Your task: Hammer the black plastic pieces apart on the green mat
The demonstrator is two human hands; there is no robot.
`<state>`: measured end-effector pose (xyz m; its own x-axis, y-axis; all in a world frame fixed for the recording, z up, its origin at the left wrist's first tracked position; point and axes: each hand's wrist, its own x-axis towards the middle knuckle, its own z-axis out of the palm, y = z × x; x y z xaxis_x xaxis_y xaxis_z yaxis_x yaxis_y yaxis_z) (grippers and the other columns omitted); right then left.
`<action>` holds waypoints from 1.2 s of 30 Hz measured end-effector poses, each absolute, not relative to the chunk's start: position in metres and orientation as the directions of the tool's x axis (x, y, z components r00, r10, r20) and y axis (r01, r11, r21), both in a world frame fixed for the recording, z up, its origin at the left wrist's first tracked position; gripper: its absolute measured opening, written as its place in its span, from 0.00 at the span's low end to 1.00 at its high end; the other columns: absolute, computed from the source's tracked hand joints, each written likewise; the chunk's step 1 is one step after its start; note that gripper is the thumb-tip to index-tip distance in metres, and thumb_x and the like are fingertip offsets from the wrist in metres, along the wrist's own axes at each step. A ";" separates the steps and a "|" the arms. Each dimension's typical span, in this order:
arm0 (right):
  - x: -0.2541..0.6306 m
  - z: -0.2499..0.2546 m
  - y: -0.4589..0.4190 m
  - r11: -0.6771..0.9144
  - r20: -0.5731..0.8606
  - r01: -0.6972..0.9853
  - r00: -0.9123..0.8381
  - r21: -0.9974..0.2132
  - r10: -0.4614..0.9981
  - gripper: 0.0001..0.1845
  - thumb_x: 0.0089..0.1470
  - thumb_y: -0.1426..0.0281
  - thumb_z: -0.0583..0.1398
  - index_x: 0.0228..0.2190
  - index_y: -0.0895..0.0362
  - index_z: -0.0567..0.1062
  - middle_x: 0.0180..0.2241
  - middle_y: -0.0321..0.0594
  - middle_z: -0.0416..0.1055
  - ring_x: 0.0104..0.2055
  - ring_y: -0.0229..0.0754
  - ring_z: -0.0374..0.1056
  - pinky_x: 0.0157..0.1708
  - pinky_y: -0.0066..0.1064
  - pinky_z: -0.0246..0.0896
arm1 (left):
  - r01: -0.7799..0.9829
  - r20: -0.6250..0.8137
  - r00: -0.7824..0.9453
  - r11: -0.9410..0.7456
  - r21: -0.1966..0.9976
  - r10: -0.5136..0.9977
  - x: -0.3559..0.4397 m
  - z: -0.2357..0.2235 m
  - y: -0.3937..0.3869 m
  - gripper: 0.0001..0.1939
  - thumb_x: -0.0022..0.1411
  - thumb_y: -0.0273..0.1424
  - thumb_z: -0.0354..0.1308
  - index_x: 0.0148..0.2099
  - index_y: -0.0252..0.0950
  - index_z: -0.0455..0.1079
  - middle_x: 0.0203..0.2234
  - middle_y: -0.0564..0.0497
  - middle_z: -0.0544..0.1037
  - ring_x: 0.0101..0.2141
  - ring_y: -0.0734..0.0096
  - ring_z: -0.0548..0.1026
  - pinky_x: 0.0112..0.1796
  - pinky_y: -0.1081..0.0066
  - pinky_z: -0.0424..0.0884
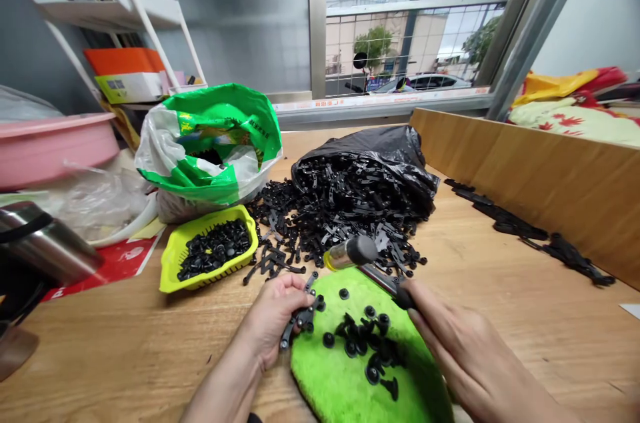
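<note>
Now the left hand [267, 319] pinches what seem black brackets [288, 331]; the right hand [457, 339] grips a hammer [361, 251].

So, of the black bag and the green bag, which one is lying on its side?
The black bag, its mouth facing the person and black parts spilling out; the green bag stands with its mouth upward.

Room between black pile [340, 209] and board [530, 173]; hammer [361, 251], blurred, probably bars pile's front
</note>
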<state>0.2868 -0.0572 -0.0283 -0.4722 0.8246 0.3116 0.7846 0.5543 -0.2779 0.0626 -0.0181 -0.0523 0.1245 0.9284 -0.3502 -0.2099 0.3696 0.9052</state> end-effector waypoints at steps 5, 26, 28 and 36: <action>0.284 -0.031 -0.056 0.520 0.093 0.849 -0.513 -0.093 0.854 0.09 0.58 0.75 0.42 0.31 0.53 0.58 0.23 0.36 0.65 0.23 0.45 0.66 0.21 0.32 0.50 | -0.152 -0.345 0.102 0.358 0.921 0.933 0.063 -0.052 -0.018 0.12 0.38 0.30 0.59 0.27 0.34 0.59 0.13 0.58 0.65 0.12 0.85 0.57 0.13 0.83 0.49; 0.322 -0.034 -0.060 0.357 0.312 0.743 -0.208 -0.567 0.927 0.23 0.58 0.53 0.41 0.26 0.52 0.66 0.23 0.40 0.71 0.24 0.45 0.67 0.23 0.30 0.61 | -0.293 -0.268 0.203 0.319 0.901 0.942 0.072 -0.042 0.005 0.23 0.39 0.26 0.69 0.37 0.31 0.62 0.21 0.53 0.72 0.19 0.79 0.70 0.18 0.83 0.64; 0.324 -0.036 -0.063 0.360 0.329 0.729 -0.194 -0.582 0.924 0.22 0.57 0.53 0.43 0.26 0.52 0.67 0.24 0.40 0.72 0.26 0.45 0.68 0.25 0.29 0.63 | -0.301 -0.274 0.209 0.329 0.895 0.939 0.078 -0.047 0.012 0.22 0.40 0.24 0.68 0.37 0.31 0.61 0.20 0.54 0.71 0.20 0.78 0.71 0.20 0.82 0.65; 0.327 -0.040 -0.062 0.327 0.282 0.704 -0.184 -0.631 0.941 0.21 0.57 0.53 0.44 0.26 0.52 0.67 0.25 0.39 0.73 0.27 0.44 0.69 0.26 0.28 0.63 | -0.282 -0.271 0.173 0.311 0.907 0.947 0.086 -0.057 0.017 0.18 0.42 0.20 0.64 0.34 0.31 0.60 0.16 0.59 0.67 0.18 0.81 0.68 0.19 0.83 0.64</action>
